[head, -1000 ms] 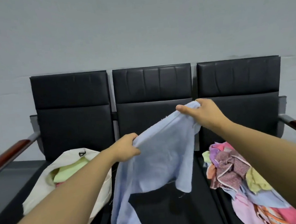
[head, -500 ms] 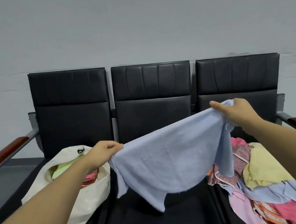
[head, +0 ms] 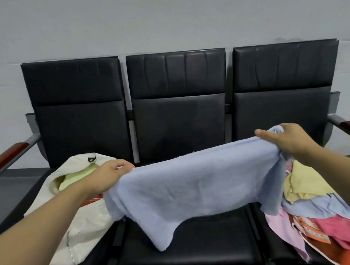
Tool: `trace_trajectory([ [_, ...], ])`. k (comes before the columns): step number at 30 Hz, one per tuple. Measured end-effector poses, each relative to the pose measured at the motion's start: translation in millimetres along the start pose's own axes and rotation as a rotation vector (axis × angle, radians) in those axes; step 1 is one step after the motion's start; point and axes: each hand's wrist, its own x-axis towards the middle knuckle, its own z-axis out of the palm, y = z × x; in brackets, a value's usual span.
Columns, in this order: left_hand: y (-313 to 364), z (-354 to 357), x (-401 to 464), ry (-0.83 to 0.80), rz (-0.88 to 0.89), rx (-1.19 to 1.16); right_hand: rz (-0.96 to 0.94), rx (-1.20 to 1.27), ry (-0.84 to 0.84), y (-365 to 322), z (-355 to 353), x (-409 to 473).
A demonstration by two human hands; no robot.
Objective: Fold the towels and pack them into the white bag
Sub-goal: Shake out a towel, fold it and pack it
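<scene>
Towel, light blue: soft terry, nap matted, hem sagging to an uneven point over the middle seat. I have it stretched in the air between both hands. My left hand pinches one top corner with curled fingers; my right hand grips the other, thumb laid along the edge.

White bag: limp canvas-like cloth, slumped on the left seat, mouth open. A pale green towel and something orange-red already lie inside.

Unfolded pile: right seat, crumpled yellow, blue, pink and orange pieces.

Status, my estimate: a few towels packed; this one spread but not yet folded; most of the pile still to do.

Seats: black smooth leatherette, wood-capped armrests.
</scene>
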Motion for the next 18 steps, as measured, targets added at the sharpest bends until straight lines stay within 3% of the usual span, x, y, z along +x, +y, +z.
trace_trajectory([
  [10, -13.8, -22.5, 7.2, -0.088, -0.035, 0.115, 0.14, -0.161, -0.498, 17.4, -9.2, -1.0],
  [12, -15.9, -23.9, 21.6, -0.015, -0.008, 0.178, 0.133, -0.18, -0.506, 22.6, -0.9, 3.8],
  [18, -30.4, 2.1, 76.2, 0.079, -0.032, 0.445, 0.036, -0.446, -0.32, 72.8, 50.1, 45.9],
])
